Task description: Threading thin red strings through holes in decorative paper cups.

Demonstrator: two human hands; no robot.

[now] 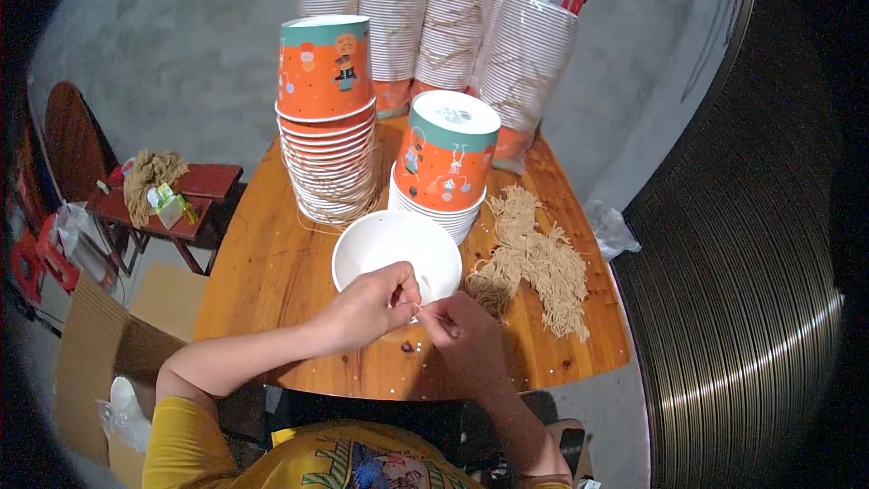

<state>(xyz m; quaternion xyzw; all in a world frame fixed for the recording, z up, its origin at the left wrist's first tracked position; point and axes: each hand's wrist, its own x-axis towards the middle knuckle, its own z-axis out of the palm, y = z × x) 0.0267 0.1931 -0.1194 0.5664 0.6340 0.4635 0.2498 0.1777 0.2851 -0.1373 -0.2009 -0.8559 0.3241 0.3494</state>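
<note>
A white paper tub (385, 240) lies tilted at the near side of the wooden table, its open mouth toward me. Over its near rim, my left hand (371, 308) pinches a thin tan string (419, 309) between thumb and forefinger. My right hand (463, 333) is closed just beside it, its fingertips meeting the left ones on the same string. Much of the string is hidden by my fingers. A loose heap of tan strings (557, 276) lies to the right of my right hand.
Behind the tub stand two stacks of upturned orange tubs, a tall left stack (328, 158) with strings round it and a shorter right stack (445, 158). Plastic-wrapped tub stacks (525, 59) line the table's back. A ribbed metal shutter (733, 308) rises at right; a red bench (204, 183) stands left.
</note>
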